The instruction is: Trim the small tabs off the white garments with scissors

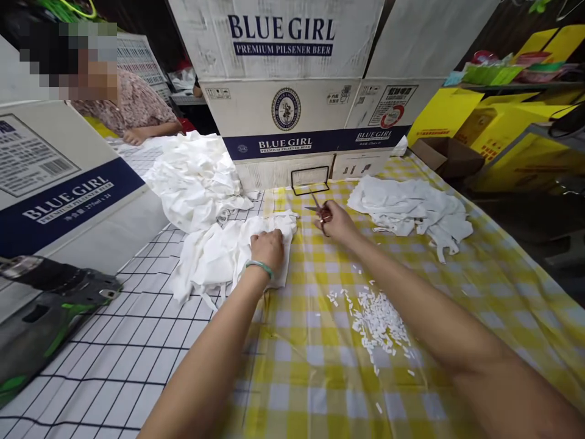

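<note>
My left hand (267, 251), with a green bangle at the wrist, is on a layered stack of white cloth pieces (214, 256); its fingers are curled onto the edge of the cloth. In my right hand (340, 222) is a pair of scissors (323, 214), the blades pointing up and left, apart from the cloth. Another heap of white cloth pieces (406, 204), some with narrow straps, lies to the right. Many small white snippets (379, 320) are scattered on the yellow checked tablecloth (301, 372) below my right forearm.
A tall white cloth pile (196, 177) rises behind the stack. Cardboard beer cartons (283, 116) wall off the back, and another carton (68, 177) stands left. A black wire stand (311, 181) is before the back carton. A power drill (50, 317) lies left. A person (128, 110) sits beyond.
</note>
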`<control>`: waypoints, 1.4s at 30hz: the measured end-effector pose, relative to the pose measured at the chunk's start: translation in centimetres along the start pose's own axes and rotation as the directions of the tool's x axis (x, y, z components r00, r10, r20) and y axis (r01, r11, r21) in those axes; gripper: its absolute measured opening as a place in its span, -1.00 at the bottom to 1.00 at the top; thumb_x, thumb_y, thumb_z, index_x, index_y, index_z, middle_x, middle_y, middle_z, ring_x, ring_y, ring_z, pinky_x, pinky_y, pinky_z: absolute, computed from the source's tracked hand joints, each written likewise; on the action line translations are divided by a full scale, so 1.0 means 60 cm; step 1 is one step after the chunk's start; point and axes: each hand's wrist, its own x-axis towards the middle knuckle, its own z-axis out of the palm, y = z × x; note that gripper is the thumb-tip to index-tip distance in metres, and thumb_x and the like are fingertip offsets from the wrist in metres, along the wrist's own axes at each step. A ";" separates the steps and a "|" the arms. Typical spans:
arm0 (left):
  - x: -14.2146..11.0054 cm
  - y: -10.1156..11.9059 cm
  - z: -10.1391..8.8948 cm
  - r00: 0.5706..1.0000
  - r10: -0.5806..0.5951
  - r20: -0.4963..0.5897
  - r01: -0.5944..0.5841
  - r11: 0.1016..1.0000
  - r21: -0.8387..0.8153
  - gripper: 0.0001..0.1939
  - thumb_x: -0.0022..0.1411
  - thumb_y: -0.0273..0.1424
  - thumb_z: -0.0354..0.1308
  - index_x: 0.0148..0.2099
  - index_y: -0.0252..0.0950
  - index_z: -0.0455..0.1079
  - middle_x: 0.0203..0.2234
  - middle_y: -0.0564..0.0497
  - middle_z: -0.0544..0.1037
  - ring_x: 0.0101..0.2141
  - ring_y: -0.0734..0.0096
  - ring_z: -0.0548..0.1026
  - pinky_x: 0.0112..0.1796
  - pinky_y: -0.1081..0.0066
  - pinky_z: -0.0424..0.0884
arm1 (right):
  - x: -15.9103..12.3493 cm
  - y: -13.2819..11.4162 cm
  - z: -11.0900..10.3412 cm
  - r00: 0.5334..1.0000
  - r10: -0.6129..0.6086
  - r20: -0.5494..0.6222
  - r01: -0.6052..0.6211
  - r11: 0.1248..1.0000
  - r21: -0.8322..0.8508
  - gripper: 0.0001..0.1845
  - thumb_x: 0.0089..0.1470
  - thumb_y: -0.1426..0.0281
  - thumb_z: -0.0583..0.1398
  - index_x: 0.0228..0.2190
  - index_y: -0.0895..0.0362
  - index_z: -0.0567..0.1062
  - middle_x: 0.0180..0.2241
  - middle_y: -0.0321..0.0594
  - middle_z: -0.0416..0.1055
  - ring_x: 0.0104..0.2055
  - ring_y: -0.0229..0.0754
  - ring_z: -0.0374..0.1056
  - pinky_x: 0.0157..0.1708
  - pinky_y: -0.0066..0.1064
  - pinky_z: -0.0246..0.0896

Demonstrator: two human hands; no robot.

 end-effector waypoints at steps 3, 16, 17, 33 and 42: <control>-0.029 -0.004 -0.021 0.979 0.098 0.178 -0.101 0.995 0.012 -0.85 0.19 -0.56 0.04 -0.35 -0.30 0.41 -0.41 -0.12 0.54 -0.23 0.13 0.49 -0.13 0.18 0.32 | 0.026 0.010 0.076 0.999 0.025 0.042 -0.026 0.999 0.034 -0.66 -0.16 0.43 0.28 -0.34 0.08 0.25 -0.31 -0.27 0.39 -0.34 -0.25 0.30 -0.26 -0.36 0.26; -0.295 -0.018 -0.120 0.953 0.297 0.062 -0.220 0.816 -0.534 -0.76 0.32 -0.58 0.00 -0.04 -0.17 0.26 0.04 -0.12 0.46 0.11 0.18 0.37 0.14 0.12 0.26 | -0.134 -0.075 0.073 0.846 -0.133 0.516 -0.039 0.950 0.309 -0.70 -0.08 0.32 0.27 -0.34 0.07 0.25 -0.30 -0.31 0.35 -0.45 -0.35 0.16 -0.41 -0.47 0.18; -0.306 -0.012 -0.126 0.963 0.264 0.055 -0.175 0.767 -0.618 -0.76 0.33 -0.58 0.00 -0.03 -0.16 0.25 0.05 -0.12 0.47 0.13 0.19 0.37 0.15 0.12 0.26 | -0.158 -0.085 0.075 0.775 -0.180 0.606 -0.064 0.931 0.359 -0.71 -0.07 0.33 0.27 -0.34 0.08 0.26 -0.32 -0.32 0.34 -0.44 -0.36 0.16 -0.40 -0.48 0.18; -0.370 0.027 -0.117 0.907 -0.293 0.301 0.362 0.180 -0.915 -0.72 0.29 -0.19 0.14 -0.12 -0.27 0.48 -0.34 -0.06 0.53 -0.30 0.33 0.46 -0.25 0.37 0.40 | -0.345 -0.212 0.024 0.817 -0.323 0.478 0.119 0.905 0.409 -0.78 -0.02 0.53 0.28 -0.45 0.10 0.31 -0.46 -0.36 0.28 -0.44 -0.34 0.21 -0.42 -0.50 0.17; -0.377 0.043 -0.125 0.852 -0.287 0.438 0.375 -0.249 -0.893 -0.79 0.25 -0.34 0.22 -0.11 -0.34 0.49 -0.52 0.12 0.31 -0.62 0.73 0.13 -0.60 0.62 0.03 | -0.398 -0.159 0.081 0.909 -0.076 0.410 -0.157 0.849 0.505 -0.70 0.06 0.36 0.28 -0.43 0.06 0.21 -0.17 -0.19 0.48 -0.15 -0.21 0.40 -0.12 -0.36 0.30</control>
